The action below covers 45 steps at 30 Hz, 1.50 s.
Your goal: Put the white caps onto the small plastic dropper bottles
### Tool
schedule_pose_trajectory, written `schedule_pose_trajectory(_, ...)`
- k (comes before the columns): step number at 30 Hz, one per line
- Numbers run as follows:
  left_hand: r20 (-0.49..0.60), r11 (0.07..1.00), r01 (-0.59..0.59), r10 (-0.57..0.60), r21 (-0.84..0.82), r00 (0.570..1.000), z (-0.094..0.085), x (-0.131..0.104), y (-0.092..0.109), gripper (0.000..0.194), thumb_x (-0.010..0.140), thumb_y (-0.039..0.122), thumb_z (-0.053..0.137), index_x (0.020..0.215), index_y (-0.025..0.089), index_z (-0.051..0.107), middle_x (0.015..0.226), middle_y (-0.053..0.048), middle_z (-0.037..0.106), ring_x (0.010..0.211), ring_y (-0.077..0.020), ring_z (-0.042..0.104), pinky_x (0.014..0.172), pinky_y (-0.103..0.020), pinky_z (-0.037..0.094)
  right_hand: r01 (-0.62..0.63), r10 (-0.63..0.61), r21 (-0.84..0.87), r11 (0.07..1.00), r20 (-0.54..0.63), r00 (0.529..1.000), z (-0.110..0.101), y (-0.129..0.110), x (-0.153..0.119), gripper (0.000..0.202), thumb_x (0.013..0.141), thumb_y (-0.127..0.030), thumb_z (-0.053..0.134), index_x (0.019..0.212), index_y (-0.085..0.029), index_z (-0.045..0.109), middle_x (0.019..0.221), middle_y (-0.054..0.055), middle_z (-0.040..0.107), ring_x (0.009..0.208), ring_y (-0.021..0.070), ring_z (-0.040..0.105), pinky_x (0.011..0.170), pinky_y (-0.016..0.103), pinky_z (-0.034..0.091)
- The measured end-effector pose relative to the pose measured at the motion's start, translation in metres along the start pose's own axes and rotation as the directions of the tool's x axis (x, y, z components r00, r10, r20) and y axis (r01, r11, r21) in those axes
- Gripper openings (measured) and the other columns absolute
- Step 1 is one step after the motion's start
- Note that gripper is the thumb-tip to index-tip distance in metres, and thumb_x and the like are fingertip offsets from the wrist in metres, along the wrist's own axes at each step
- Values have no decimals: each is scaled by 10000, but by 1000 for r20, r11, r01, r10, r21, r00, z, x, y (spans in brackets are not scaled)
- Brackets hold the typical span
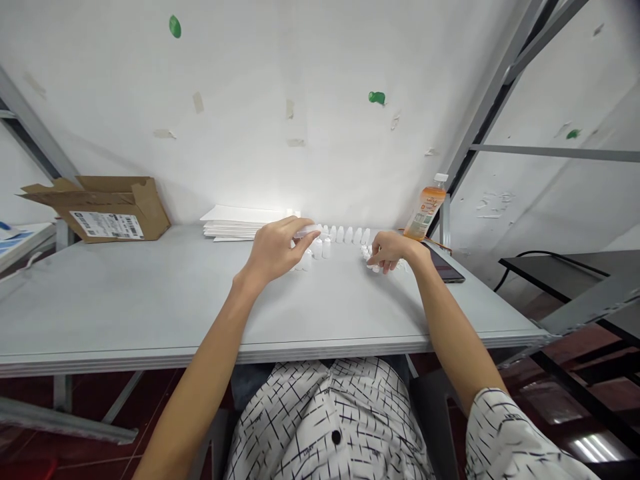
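Note:
My left hand [277, 250] is closed around a small translucent white bottle [306, 231], lying sideways between thumb and fingers. Just below and beside it stand a few small white bottles [318, 249], partly hidden by the hand. Behind these, a row of similar white bottles [349, 235] runs to the right. My right hand [389, 250] reaches down into a pile of small white caps [365, 252], its fingers bent and pinched together. Whatever lies between those fingertips is too small and covered to make out.
A stack of white sheets or flat boxes [240, 222] lies at the wall, left of the bottles. Farther left sits an opened cardboard box [115, 210]. An orange drink bottle [425, 210] and a dark tablet [445, 265] are beyond my right hand on the grey table [150, 300].

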<state>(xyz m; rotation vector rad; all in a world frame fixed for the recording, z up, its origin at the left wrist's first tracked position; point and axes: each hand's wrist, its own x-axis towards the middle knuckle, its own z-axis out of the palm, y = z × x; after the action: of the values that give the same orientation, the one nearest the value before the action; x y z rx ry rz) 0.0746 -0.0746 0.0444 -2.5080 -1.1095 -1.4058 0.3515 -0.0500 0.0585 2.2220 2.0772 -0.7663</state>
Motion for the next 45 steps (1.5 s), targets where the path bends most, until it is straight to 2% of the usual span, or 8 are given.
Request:
schedule_pose_trajectory(10,48,999,32,-33,25,998,-2,0,2,426,975,532,484,1017,185,727,878,-40,741,624,-151,640,605,-286,454,-14,14,7,1000,-42,999,1,-5,-4,166,781,-22,671,662,-111,598,608,59,689,516,171,702,554,239,564)
schedule_pose_trajectory(19,46,999,19,-21,28,999,-1,1,1,406,975,517,498,1017,187,731,870,-32,745,614,-141,628,600,-279,448,-25,23,-35,999,-72,997,1,-4,-4,153,810,-58,624,668,-111,601,677,95,720,505,177,700,538,263,563)
schedule_pose_trajectory(25,52,999,28,-29,25,998,-2,1,2,400,973,513,502,1019,189,732,879,-31,745,615,-145,630,603,-288,455,-41,40,-30,999,-33,999,0,-3,-7,237,820,-112,644,592,-113,577,608,87,691,517,185,699,531,266,565)
schedule_pose_trajectory(33,47,1000,21,-22,21,999,0,0,1,409,972,525,497,1018,194,735,891,-37,749,625,-149,631,602,-286,455,-31,32,-43,999,10,999,0,-1,-4,255,795,-67,642,555,-122,573,550,45,650,502,171,677,532,273,560)
schedule_pose_trajectory(38,50,999,22,-24,33,998,-1,0,0,423,975,536,485,1015,197,736,904,-39,753,598,-142,621,599,-287,446,-42,41,-51,998,-5,999,-1,-1,-5,291,795,-170,707,540,-131,573,607,79,683,519,170,671,548,287,553)
schedule_pose_trajectory(42,36,999,15,-17,49,999,-1,0,0,393,974,513,500,1016,200,735,899,-27,744,575,-132,599,603,-289,441,-10,-3,-84,996,-150,989,-6,2,-6,315,822,-266,684,550,-144,582,616,77,687,528,165,651,533,277,495)
schedule_pose_trajectory(44,18,998,15,-16,56,1000,-1,0,0,369,972,496,512,1022,205,734,911,-24,736,572,-128,588,609,-291,444,84,-121,-124,989,-340,932,-7,1,-7,315,850,-288,638,569,-153,587,571,53,658,544,160,634,538,266,447)
schedule_pose_trajectory(45,10,998,19,-19,56,1000,-1,0,1,356,970,487,518,1028,208,732,923,-24,733,571,-125,583,610,-290,446,163,-204,-129,978,-436,876,-7,0,-6,310,867,-298,613,593,-155,598,567,42,649,557,156,629,549,261,432)
